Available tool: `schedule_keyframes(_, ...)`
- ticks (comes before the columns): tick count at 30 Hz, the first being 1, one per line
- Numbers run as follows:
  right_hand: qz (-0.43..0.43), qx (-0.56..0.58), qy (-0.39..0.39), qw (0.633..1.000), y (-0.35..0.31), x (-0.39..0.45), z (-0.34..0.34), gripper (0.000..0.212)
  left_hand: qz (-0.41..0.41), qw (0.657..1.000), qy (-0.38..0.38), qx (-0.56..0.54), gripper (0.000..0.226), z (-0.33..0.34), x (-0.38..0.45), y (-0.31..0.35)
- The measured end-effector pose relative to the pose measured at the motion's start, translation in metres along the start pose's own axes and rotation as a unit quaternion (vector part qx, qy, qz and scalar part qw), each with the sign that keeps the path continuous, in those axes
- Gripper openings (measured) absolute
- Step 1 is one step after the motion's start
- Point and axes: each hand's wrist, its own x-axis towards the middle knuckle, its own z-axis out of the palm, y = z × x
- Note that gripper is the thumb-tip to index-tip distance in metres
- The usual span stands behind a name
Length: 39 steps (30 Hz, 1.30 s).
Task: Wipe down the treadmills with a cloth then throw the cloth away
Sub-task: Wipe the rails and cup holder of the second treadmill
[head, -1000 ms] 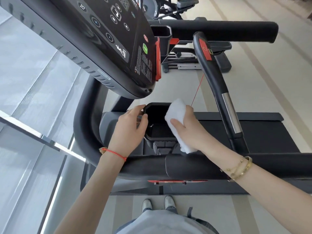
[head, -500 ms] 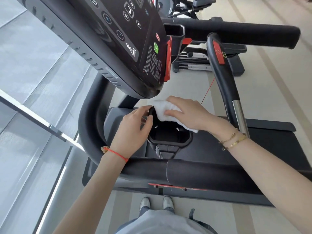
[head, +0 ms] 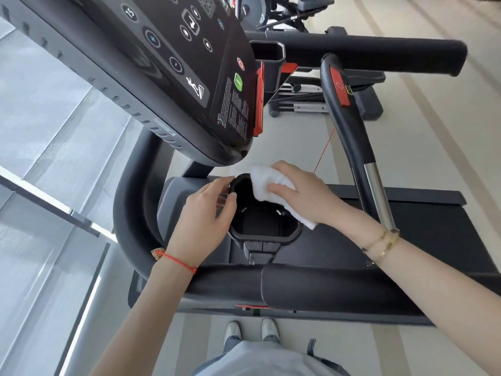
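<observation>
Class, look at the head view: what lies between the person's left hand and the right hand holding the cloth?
The black cup holder: the left hand grips its near rim, the right hand presses the cloth on its far rim.

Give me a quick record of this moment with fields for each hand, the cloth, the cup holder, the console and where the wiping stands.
left hand: grips the left rim of the cup holder
right hand: presses the cloth on the holder's far right rim
cloth: white, bunched, partly under the right hand
cup holder: black, nothing visible inside
console: tilted above the holder, untouched
stage: wiping under way, cloth not yet thrown away
</observation>
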Motion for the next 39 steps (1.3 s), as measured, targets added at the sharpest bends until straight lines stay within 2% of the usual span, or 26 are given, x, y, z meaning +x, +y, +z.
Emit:
schedule_keyframes(3,0.045,0.080,0.031,0.995,0.004,-0.020,0.013,0.039,-0.001,1.000,0.000,0.001,0.035,0.001,0.000,0.000)
schedule_keyframes(5,0.062,0.058,0.039,0.996,0.001,-0.015,0.016,0.038,-0.002,1.000,0.001,-0.004,0.035,0.001,0.000,0.000)
schedule_keyframes(8,0.074,0.023,-0.007,0.997,-0.008,0.002,0.005,0.033,-0.005,1.000,-0.001,-0.006,0.035,0.001,0.000,-0.001)
schedule_keyframes(10,0.098,0.059,0.001,0.993,-0.011,0.002,0.004,0.032,-0.008,1.000,-0.002,-0.007,0.034,0.001,0.000,-0.001)
schedule_keyframes(14,0.171,0.193,0.037,0.966,-0.020,-0.037,0.020,0.057,-0.007,1.000,0.003,-0.005,0.033,0.001,0.000,0.000)
schedule_keyframes(17,0.188,0.228,0.040,0.955,-0.020,-0.053,0.029,0.069,-0.010,1.000,0.000,-0.008,0.033,0.001,0.001,0.000)
schedule_keyframes(20,0.199,0.171,0.042,0.964,-0.021,-0.038,0.024,0.058,-0.008,1.000,-0.004,-0.006,0.034,0.000,0.001,-0.001)
schedule_keyframes(25,0.153,0.081,0.017,0.985,-0.021,-0.010,0.005,0.044,-0.002,1.000,-0.002,-0.010,0.034,-0.001,0.001,0.000)
schedule_keyframes(31,0.155,0.158,0.047,0.974,-0.019,-0.045,0.027,0.064,-0.004,1.000,-0.005,-0.015,0.035,-0.001,0.001,0.001)
schedule_keyframes(34,0.165,0.173,0.046,0.970,-0.016,-0.042,0.028,0.064,-0.005,1.000,-0.005,-0.009,0.035,-0.002,0.000,0.001)
schedule_keyframes(36,0.158,0.125,0.041,0.979,-0.014,-0.029,0.022,0.057,-0.008,1.000,-0.004,-0.008,0.035,-0.002,0.000,0.002)
schedule_keyframes(39,0.090,0.010,0.025,0.996,-0.012,-0.006,0.009,0.041,-0.008,1.000,0.002,-0.011,0.034,-0.003,-0.001,0.004)
